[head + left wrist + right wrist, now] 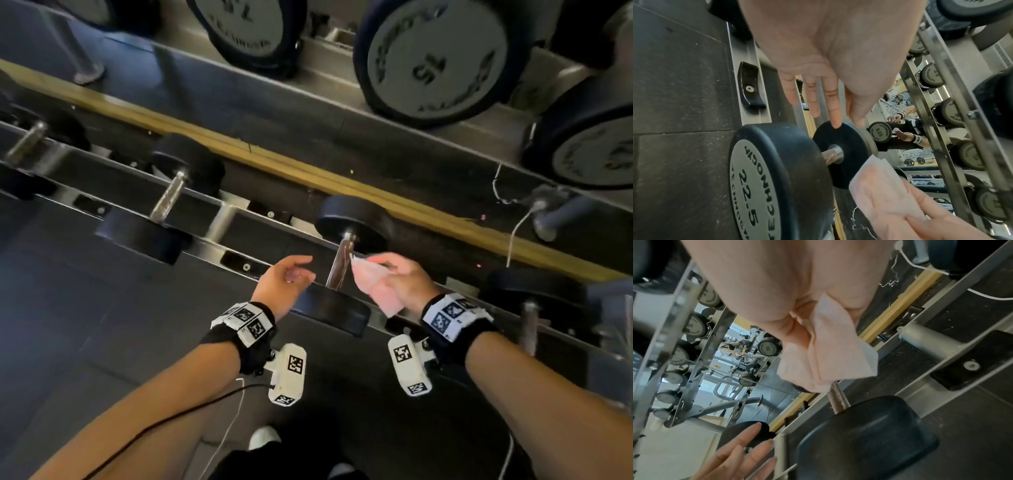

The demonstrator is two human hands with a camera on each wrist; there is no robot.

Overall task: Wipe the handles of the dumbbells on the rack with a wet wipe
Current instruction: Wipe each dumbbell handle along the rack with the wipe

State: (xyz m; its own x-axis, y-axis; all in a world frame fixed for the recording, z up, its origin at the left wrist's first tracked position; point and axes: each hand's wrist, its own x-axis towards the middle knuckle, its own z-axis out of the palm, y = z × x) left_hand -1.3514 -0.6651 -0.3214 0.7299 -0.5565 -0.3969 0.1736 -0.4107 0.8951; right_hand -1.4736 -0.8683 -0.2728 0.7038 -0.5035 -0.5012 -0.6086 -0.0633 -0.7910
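The right hand (400, 281) holds the wipe (373, 284) just beside the handle (342, 263) of a dumbbell on the rack's (219, 219) lower front rail; the left hand (284, 281) hovers relaxed and empty; the other handles probably remain to be wiped

left hand (286, 279) left of handle (340, 265), wipe (373, 282) right

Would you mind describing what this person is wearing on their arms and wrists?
Both forearms are bare, no sleeves. Each wrist carries a black strap ringed with white blocks printed with black square codes. A white camera housing with similar codes hangs under the left wrist, another under the right. A black cable trails from the left housing.
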